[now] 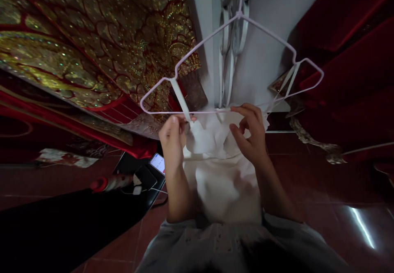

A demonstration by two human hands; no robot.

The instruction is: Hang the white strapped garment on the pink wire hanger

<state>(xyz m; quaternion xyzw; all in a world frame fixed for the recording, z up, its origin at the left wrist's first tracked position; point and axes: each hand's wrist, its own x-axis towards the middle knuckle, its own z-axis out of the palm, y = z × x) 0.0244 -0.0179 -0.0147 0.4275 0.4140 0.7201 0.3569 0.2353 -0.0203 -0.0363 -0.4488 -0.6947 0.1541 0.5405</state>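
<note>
A pale pink clothes hanger (212, 33) hangs in front of me, with a white dress (229, 183) below it. One white strap (181, 96) loops over the hanger's left notch, and another strap (292, 78) hangs from the right notch. My left hand (172, 139) is closed at the foot of the left strap, pinching the top edge of the dress. Beside the hanger's lower bar is my right hand (250, 131), its thumb and forefinger apart in front of the dress's top. Whether its fingertips touch the cloth I cannot tell.
Gold sequined red cloth (147, 31) hangs at the left, dark red garments (347, 72) at the right. Grey metal loops (226, 27) run down behind the hanger. A lit phone (158, 163) and a red-capped bottle (112, 182) lie on a black surface at lower left.
</note>
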